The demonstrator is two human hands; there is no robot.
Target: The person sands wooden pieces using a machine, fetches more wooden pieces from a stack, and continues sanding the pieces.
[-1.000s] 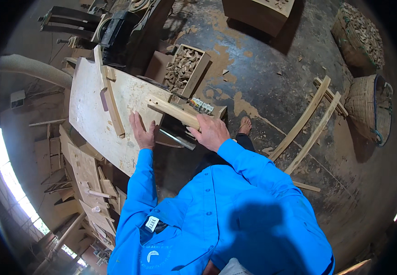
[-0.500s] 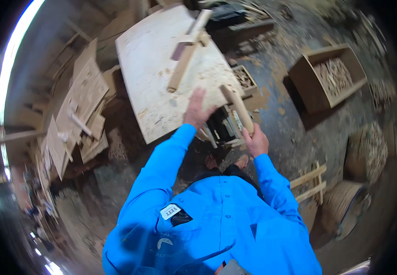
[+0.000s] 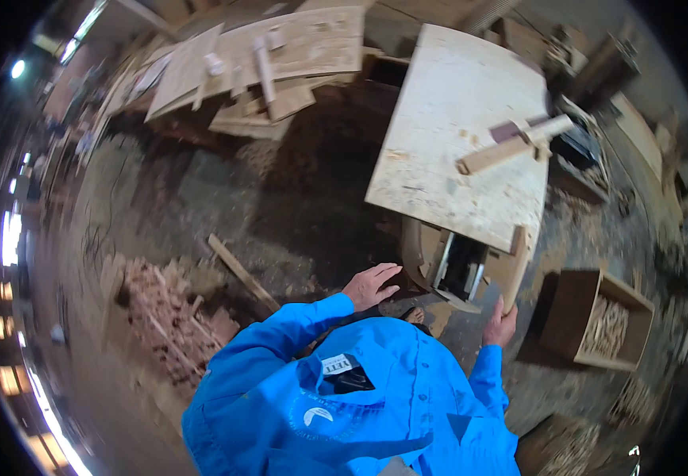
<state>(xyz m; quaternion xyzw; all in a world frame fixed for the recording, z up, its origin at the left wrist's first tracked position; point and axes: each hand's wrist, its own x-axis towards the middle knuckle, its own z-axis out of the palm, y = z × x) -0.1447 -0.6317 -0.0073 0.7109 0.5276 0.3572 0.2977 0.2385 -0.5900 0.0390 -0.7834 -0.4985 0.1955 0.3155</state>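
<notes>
My right hand (image 3: 500,324) is closed round the near end of a light wooden bar (image 3: 522,274), which points away from me beside the near right corner of a pale plywood worktable (image 3: 439,119). My left hand (image 3: 372,287) is held in the air in front of my body with its fingers stretched out and nothing in them. Across the right part of the tabletop lies a wooden fence-like assembly (image 3: 493,155) of crossed bars, with wood chips around it. Below the table's near edge, an open drawer-like frame (image 3: 461,266) with a dark inside sticks out.
An open wooden box (image 3: 590,361) of small wood pieces stands on the floor at right. Plywood sheets (image 3: 312,49) with loose offcuts lie at the far left. A scrap pile (image 3: 171,321) and a loose batten (image 3: 241,272) are on the floor at left.
My view has turned left, so the table and box now appear farther right. My left hand has come off the tabletop toward my body. The bar stays in my right hand.
</notes>
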